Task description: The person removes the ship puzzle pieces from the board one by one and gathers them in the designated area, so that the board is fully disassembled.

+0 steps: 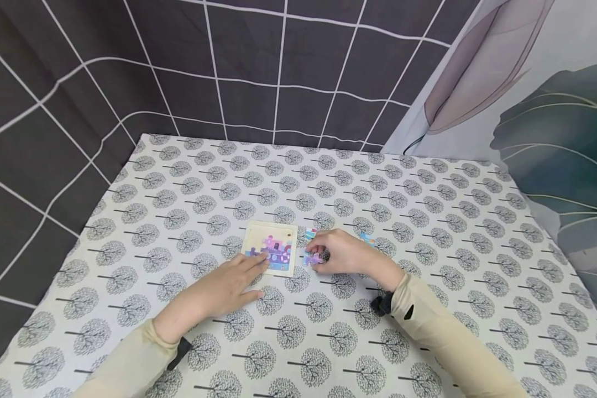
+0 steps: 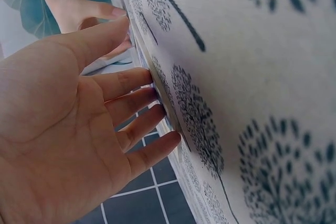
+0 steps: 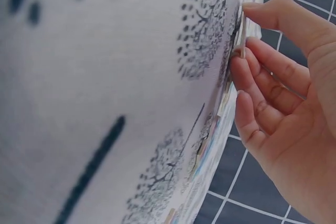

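A square jigsaw tray [image 1: 255,234] with a pale frame lies on the table, its lower part filled with joined pink, purple and blue pieces [image 1: 278,257]. My left hand [image 1: 231,287] rests its fingertips on the tray's lower left; in the left wrist view its fingers [image 2: 137,100] are extended and slightly spread along the tray's edge. Just right of the tray, my right hand [image 1: 348,251] pinches a purple-blue jigsaw piece [image 1: 310,259] between thumb and fingers. The right wrist view shows that piece [image 3: 243,32] edge-on as a thin slab, close over the tablecloth.
A striped red, white and blue piece [image 1: 310,234] lies beyond the right hand's fingertips. Another blue and orange piece [image 1: 366,238] lies behind the right wrist. The table's cloth [image 1: 298,309] has a tree print. A dark gridded curtain [image 1: 244,50] hangs behind.
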`<state>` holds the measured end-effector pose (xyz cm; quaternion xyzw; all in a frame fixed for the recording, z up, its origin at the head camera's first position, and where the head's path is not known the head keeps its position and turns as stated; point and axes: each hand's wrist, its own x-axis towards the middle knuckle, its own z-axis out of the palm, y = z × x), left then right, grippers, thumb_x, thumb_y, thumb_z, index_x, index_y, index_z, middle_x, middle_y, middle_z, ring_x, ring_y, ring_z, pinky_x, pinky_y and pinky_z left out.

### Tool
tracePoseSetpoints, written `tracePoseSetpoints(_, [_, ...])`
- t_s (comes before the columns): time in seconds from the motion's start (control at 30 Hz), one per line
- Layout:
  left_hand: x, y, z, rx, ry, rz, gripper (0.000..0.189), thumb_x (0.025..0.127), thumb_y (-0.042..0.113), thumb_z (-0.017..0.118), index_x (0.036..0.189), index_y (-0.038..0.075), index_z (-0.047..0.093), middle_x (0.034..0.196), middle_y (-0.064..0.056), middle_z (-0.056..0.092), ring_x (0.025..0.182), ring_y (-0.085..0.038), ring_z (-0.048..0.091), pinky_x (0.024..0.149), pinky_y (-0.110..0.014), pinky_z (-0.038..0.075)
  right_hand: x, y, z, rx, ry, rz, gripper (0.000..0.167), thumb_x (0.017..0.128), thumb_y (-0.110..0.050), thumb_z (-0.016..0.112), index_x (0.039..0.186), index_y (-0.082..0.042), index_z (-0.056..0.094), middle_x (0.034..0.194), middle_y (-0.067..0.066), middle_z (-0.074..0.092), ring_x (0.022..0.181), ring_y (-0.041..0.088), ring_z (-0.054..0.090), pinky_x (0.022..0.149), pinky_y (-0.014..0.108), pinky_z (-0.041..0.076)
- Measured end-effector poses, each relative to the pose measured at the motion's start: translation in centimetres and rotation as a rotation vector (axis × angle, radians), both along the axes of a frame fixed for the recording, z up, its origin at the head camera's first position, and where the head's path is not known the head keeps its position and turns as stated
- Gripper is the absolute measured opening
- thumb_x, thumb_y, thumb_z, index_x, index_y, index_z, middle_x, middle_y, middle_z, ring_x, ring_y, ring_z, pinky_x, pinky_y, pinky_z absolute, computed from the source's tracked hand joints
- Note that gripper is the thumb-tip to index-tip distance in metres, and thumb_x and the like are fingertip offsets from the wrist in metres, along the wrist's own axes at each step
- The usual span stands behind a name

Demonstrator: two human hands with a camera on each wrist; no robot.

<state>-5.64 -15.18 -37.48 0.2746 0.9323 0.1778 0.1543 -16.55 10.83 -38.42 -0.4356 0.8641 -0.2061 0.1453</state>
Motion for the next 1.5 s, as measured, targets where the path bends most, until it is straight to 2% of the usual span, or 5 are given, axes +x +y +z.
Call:
tracePoseSetpoints(0.33, [0.0, 0.0, 0.0, -0.011, -0.003, -0.002, 0.062, 0.095, 0.034, 0.048, 0.142, -0.003, 0.031, 0.152, -0.015, 0.023, 0.136, -0.037, 0.027, 0.114, -0.048, 0.020, 0.0, -0.3, 0.3, 0.059, 0.028, -0.011, 0.036, 0.072, -0.021, 0.077, 0.105, -0.010, 0.069, 0.094, -0.005, 0.064, 0.077, 0.006, 0.054, 0.072, 0.019, 0.050])
tracePoseSetpoints(0.63, [-0.1, 0.2, 0.0, -0.010, -0.006, 0.017, 0.061, 0.095, 0.035, 0.049, 0.142, -0.001, 0.033, 0.151, -0.014, 0.025, 0.136, -0.037, 0.028, 0.114, -0.049, 0.020, 0.1, -0.3, 0.5, 0.100, 0.054, -0.016, 0.038, 0.075, -0.025, 0.075, 0.110, -0.012, 0.068, 0.115, 0.003, 0.066, 0.111, 0.021, 0.059, 0.100, 0.038, 0.045])
tracePoseSetpoints(0.93, [-0.1, 0.2, 0.2, -0.002, 0.026, 0.009, 0.058, 0.095, 0.032, 0.049, 0.139, -0.003, 0.037, 0.149, -0.015, 0.030, 0.134, -0.037, 0.032, 0.113, -0.048, 0.022, -0.2, 0.0, 0.6, 0.036, 0.139, 0.045, 0.034, 0.077, -0.028, 0.075, 0.107, -0.012, 0.069, 0.108, 0.000, 0.068, 0.100, 0.015, 0.064, 0.094, 0.033, 0.050])
tracePoseSetpoints(1.23, [-0.2, 0.3, 0.0, -0.005, 0.044, 0.004, 0.059, 0.095, 0.033, 0.049, 0.139, -0.004, 0.037, 0.148, -0.016, 0.032, 0.134, -0.037, 0.032, 0.114, -0.048, 0.021, -0.9, -0.5, 0.8, -0.031, 0.050, 0.025, 0.046, 0.078, -0.029, 0.074, 0.118, -0.007, 0.063, 0.103, 0.001, 0.068, 0.091, 0.012, 0.063, 0.085, 0.027, 0.053])
tracePoseSetpoints(1.5, [-0.6, 0.9, 0.0, -0.027, 0.134, 0.025, 0.052, 0.094, 0.032, 0.053, 0.132, -0.004, 0.048, 0.141, -0.017, 0.044, 0.127, -0.033, 0.043, 0.111, -0.047, 0.031, -1.7, -1.4, 0.7, -0.074, 0.028, 0.057, 0.044, 0.081, -0.026, 0.072, 0.120, -0.006, 0.062, 0.101, 0.005, 0.067, 0.092, 0.014, 0.062, 0.084, 0.025, 0.053])
